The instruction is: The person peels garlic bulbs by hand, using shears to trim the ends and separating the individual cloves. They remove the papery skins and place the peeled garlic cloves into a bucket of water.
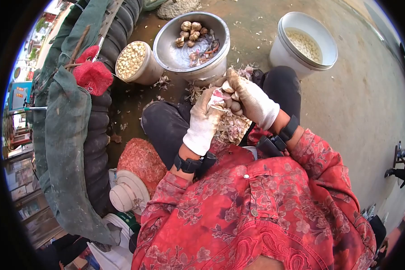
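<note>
Both of my hands wear white work gloves with soiled fingers and meet over my lap. The fingers of my left hand (203, 118) are closed on pinkish-white papery garlic skin (218, 97). My right hand (258, 100) is curled around several pale garlic cloves (234, 106), with one white clove near its thumb. Loose garlic peelings (231, 127) are heaped below, between my knees. Just beyond my hands, a metal basin (166, 53) holds whole brown-skinned garlic bulbs (191, 32) and scattered skins; it appears to rest on a white bucket.
Left of the basin stands a bucket (150, 72) full of peeled cloves. Another white bucket (287, 56), at the right, holds cloves in liquid. A red mesh sack (141, 157) lies by my left knee. Stacked black tyres (96, 135) with green netting line the left side.
</note>
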Available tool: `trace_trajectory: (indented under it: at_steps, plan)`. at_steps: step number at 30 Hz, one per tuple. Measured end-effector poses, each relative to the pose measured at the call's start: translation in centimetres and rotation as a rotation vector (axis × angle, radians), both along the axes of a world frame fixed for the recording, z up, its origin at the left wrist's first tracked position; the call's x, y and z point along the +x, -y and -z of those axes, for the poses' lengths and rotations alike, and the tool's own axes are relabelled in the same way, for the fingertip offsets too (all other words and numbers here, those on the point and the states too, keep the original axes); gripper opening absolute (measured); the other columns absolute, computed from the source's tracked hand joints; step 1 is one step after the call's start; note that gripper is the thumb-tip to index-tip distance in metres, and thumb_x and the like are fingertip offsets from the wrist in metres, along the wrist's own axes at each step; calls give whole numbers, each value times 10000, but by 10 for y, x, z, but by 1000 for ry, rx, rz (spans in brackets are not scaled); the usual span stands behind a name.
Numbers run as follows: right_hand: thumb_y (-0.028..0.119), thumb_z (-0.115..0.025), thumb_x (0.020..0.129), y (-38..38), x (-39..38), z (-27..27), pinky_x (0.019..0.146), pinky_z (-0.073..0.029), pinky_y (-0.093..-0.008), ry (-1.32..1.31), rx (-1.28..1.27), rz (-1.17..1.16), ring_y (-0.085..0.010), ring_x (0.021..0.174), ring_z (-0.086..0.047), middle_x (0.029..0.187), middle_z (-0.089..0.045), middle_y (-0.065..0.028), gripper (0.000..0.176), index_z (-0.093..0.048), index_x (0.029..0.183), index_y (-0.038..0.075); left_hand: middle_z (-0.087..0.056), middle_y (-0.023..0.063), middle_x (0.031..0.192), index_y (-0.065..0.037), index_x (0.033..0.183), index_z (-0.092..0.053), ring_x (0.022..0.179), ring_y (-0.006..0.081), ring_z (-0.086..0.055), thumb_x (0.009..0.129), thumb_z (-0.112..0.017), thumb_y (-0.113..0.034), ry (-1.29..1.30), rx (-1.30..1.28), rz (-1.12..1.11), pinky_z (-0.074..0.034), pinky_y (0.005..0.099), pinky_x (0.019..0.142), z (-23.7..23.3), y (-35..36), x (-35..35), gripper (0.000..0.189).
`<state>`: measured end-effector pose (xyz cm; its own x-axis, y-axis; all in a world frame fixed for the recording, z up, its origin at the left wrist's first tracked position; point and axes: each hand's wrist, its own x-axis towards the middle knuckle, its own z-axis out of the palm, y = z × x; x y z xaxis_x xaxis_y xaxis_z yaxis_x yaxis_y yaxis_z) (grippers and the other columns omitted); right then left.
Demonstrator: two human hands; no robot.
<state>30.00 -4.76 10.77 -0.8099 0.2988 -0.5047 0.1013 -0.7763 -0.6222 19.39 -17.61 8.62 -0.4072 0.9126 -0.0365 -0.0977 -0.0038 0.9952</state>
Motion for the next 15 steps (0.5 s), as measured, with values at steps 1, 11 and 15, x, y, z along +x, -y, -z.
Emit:
trace_trajectory:
  at_steps: [1,11,15]
  plan:
    - [491,-410,973,-2,1,3,385,-280,-195,-50,7,-17,-48,436,-396,642,-534,18,408,-554,1027,113,-604,32,932,-43,1233,-498,698,90,-564,930,-547,-201,71,-69,-10,-477,224,623,-4,2,-2,346]
    - [486,-454,960,-68,23,-4,396,-264,-153,87,199,149,-17,491,-359,690,-484,21,423,-503,1057,78,-549,36,851,-31,1212,-494,594,73,-483,770,-453,44,147,-60,-90,-425,184,483,9,-1,-12,450]
    - [379,-510,961,-173,60,-2,500,-430,-191,128,533,496,-68,622,-507,817,-578,-48,330,-523,1022,55,-558,-31,908,-67,1165,-546,739,30,-493,826,-544,21,97,-79,-113,-433,170,644,5,-3,-14,350]
